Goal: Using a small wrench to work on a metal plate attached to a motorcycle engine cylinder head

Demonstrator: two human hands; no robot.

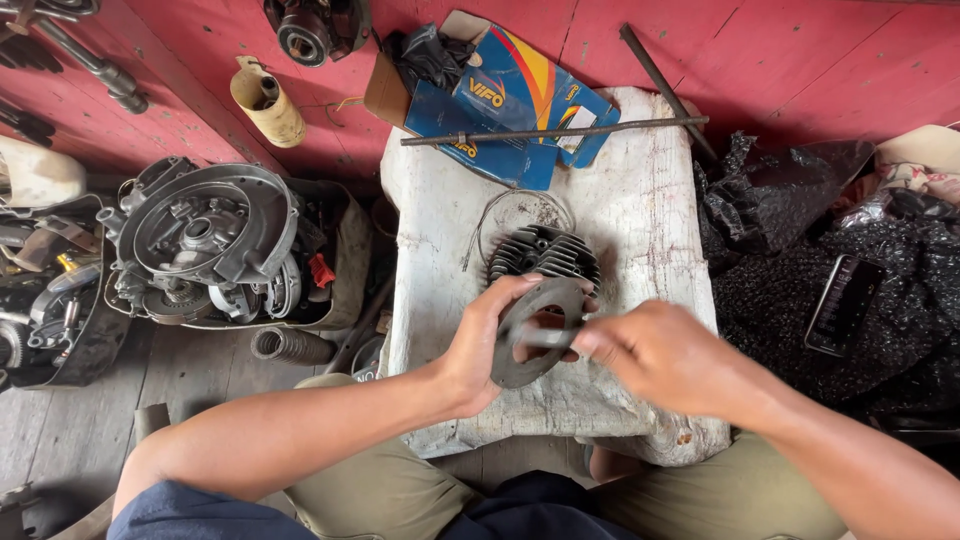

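Observation:
My left hand [480, 345] holds a dark round metal plate [520, 350] with a large centre hole, tilted on edge above a white cloth-covered block [640, 200]. My right hand [660, 355] pinches a thin grey blade-like tool [545, 337] whose tip lies across the hole of the plate. Just behind the plate a finned black engine cylinder head [545, 255] rests on the block, with a thin wire ring [515, 205] lying beside it.
A long steel rod [555, 132] and a blue cardboard box [510, 100] lie at the block's far end. An engine casing [205, 235] sits in a tray to the left. Black plastic sheeting with a phone [843, 305] lies to the right. The wall behind is red.

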